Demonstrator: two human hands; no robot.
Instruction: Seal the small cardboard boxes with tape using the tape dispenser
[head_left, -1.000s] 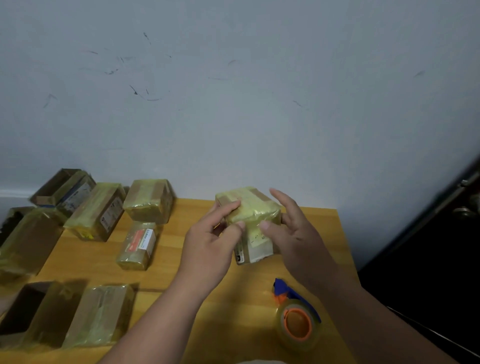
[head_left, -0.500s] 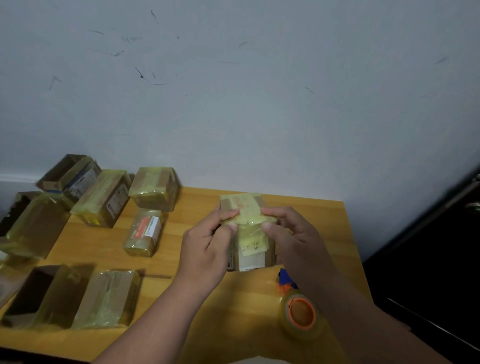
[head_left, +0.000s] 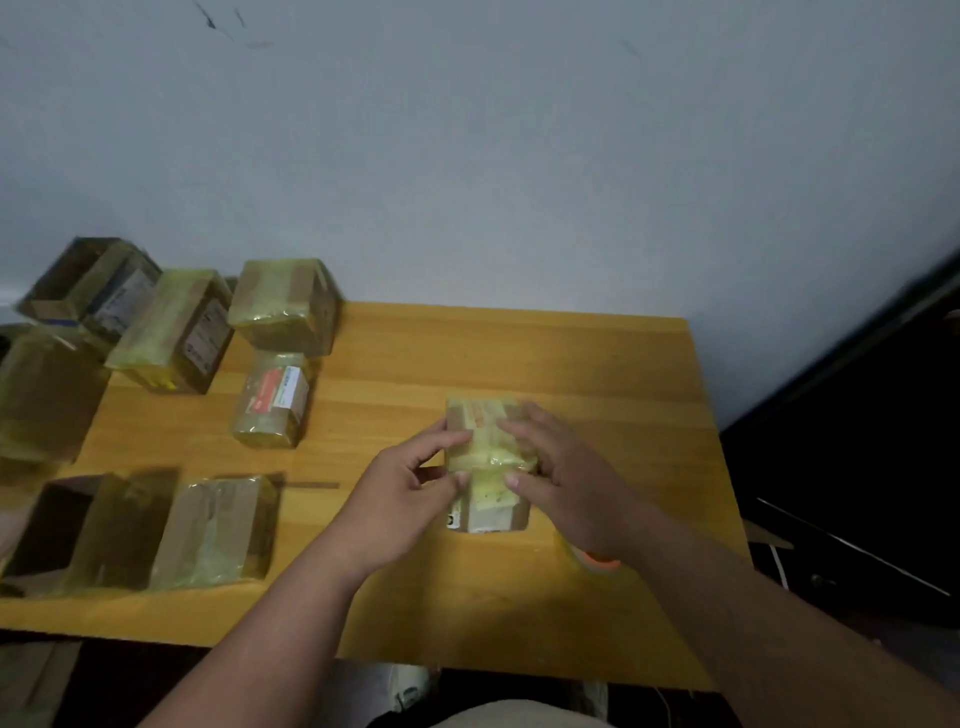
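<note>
1. Table (head_left: 519, 353): smooth, warm yellow wood with a faint sheen.
2. Boxes (head_left: 283, 304): brown cardboard under glossy, yellowish tape (crinkled in places).
3. Wall (head_left: 467, 156): matt, scuffed paint.

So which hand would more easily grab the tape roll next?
Probably the right hand. The tape dispenser lies on the table just under that wrist, mostly hidden by it. The left hand is on the far side of the small box and would have to cross over.
</note>
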